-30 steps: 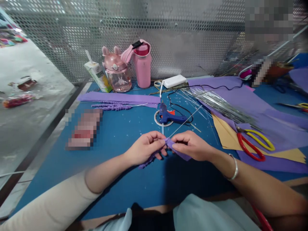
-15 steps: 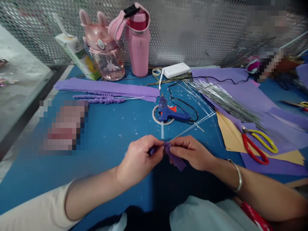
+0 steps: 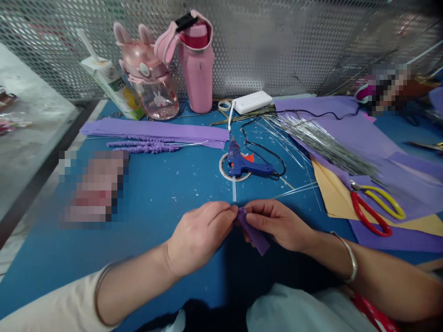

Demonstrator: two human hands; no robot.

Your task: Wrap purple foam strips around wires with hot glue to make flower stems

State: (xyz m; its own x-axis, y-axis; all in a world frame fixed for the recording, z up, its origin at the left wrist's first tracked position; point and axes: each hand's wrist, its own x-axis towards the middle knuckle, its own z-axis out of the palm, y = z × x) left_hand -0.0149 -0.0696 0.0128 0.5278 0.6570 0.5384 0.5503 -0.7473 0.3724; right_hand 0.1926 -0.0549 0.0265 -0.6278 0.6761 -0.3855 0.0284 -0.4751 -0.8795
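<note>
Near the front of the table, both hands meet at a purple strip (image 3: 256,236) that looks like craft paper or foam, its loose end hanging down to the right. My left hand (image 3: 202,235) is closed, thumb and fingertips pinching the strip's gathered upper end. My right hand (image 3: 282,223) is closed around the same strip, thumb on its face. Thin clear-looking wires (image 3: 297,189) run up and right from behind my right fingers. Just beyond the hands lies a blue glue gun (image 3: 251,167), resting on a tape roll (image 3: 223,169), its glue stick (image 3: 234,190) pointing toward me.
Purple strips (image 3: 155,130) and fuzzy purple stems (image 3: 148,146) lie at back left. Behind them stand a drink carton (image 3: 116,87), a rabbit-eared bottle (image 3: 155,97) and a pink bottle (image 3: 197,78). A wire bundle (image 3: 325,138), purple sheets (image 3: 346,110) and red-yellow scissors (image 3: 372,212) lie right.
My left fingers have turned over, hiding the purple bit that showed in them. The strip's loose end has shifted slightly down. The wires by my right hand sit lower; the view has tilted slightly.
</note>
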